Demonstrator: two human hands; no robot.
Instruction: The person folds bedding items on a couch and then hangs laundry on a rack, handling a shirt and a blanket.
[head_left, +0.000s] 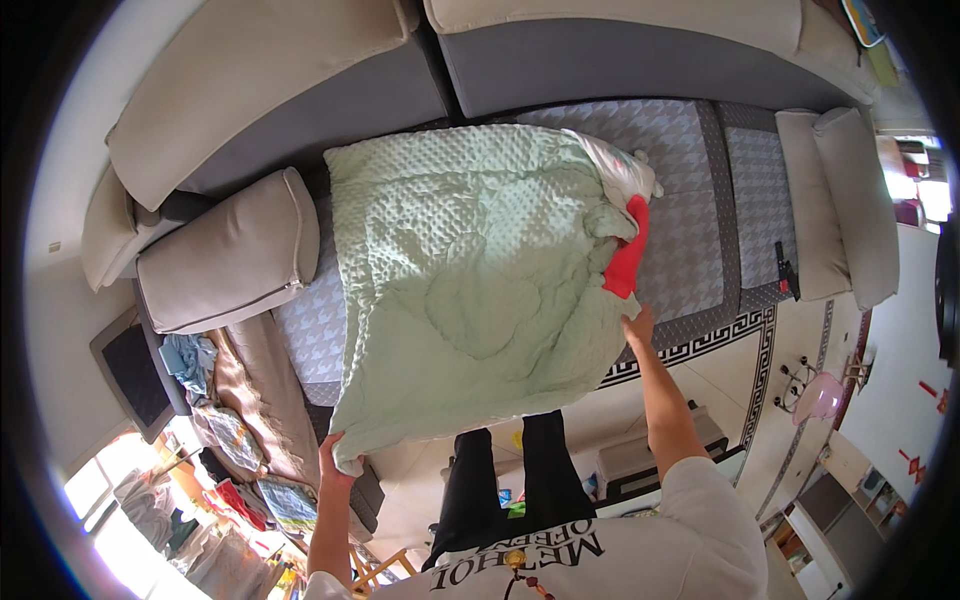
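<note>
A pale green quilt (480, 292) with a dimpled upper part lies spread over the grey sofa seat, its near edge raised off the seat. My left hand (337, 454) grips the near left corner. At the near right corner, my right hand (639, 327) is closed on the edge. Along the quilt's right side a red cloth (628, 251) shows from underneath or beside it. Above that lies a white printed fabric piece (621, 169) with small rounded ends. What is under the quilt is hidden.
Beige cushions (229, 251) stand at the sofa's left, with more cushions (814, 202) at its right end. A dark object with red parts (784, 270) lies near the right armrest. Folded clothes (229, 435) are heaped at left. A pink stool (817, 397) stands on the tiled floor.
</note>
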